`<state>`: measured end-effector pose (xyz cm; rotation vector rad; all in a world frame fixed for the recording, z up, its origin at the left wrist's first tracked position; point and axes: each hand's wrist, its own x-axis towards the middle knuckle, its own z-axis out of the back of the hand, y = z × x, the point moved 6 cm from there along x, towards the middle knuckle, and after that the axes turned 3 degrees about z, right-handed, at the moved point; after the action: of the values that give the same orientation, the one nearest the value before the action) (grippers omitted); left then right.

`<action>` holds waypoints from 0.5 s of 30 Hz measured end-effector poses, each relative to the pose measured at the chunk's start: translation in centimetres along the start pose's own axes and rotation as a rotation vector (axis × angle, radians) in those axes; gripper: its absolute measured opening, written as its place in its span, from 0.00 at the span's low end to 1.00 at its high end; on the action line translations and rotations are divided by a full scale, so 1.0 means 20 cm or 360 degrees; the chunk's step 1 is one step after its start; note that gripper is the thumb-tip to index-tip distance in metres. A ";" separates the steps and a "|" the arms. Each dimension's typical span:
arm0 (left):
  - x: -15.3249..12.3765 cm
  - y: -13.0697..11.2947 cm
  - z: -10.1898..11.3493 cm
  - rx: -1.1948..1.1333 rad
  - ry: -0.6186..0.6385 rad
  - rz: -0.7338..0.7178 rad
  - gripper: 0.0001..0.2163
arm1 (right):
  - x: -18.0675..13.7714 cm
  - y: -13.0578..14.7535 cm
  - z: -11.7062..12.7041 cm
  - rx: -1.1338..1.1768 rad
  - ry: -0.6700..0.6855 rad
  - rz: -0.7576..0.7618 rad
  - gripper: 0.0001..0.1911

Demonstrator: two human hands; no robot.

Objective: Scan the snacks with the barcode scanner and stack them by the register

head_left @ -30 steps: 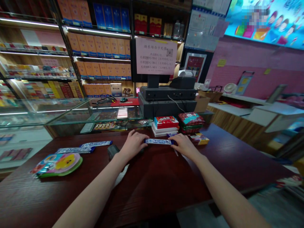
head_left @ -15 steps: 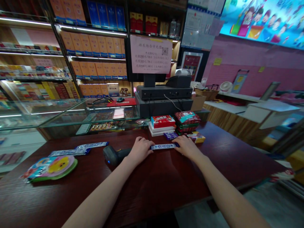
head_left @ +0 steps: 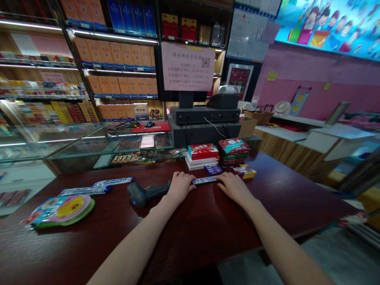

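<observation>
A slim blue-and-white wrapped snack bar (head_left: 205, 180) lies crosswise on the dark wooden counter (head_left: 190, 237). My left hand (head_left: 181, 186) grips its left end with the fingertips. At the right end, my right hand (head_left: 234, 187) has its fingers closed over the wrapper. Just beyond the bar sit small purple packs (head_left: 213, 170), with yellow-and-brown packs (head_left: 246, 171) to their right. Behind them are a stack of red and white boxes (head_left: 202, 152) and a pile of red and green packs (head_left: 234, 147). A black barcode scanner (head_left: 145, 194) lies left of my left hand.
Two more blue-and-white bars (head_left: 86, 190) and a colourful packet with a yellow face (head_left: 63, 209) lie at the left. A till (head_left: 204, 116) with a paper-covered screen (head_left: 187, 67) stands at the back. A glass display case (head_left: 86, 142) borders the counter's far left.
The bar has shifted slightly away from me, towards the purple packs. My left hand has moved a little to the right, uncovering more of the scanner's handle.
</observation>
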<state>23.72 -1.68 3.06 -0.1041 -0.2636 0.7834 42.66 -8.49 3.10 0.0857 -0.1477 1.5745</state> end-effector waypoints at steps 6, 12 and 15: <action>0.04 -0.02 -0.02 0.0019 -0.0008 0.0024 0.12 | -0.01 -0.01 0.00 -0.0047 0.0027 -0.0055 0.16; 0.05 -0.04 -0.03 0.0060 -0.0041 0.0010 0.12 | 0.00 -0.03 -0.03 -0.0056 -0.0007 -0.0096 0.16; 0.05 -0.04 -0.04 0.0076 -0.0054 0.0020 0.13 | 0.00 -0.04 -0.04 -0.0045 -0.0025 -0.0097 0.17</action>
<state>25.19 -1.45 2.60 -0.0475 -0.2767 0.8039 43.44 -8.32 2.35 0.0798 -0.1784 1.5106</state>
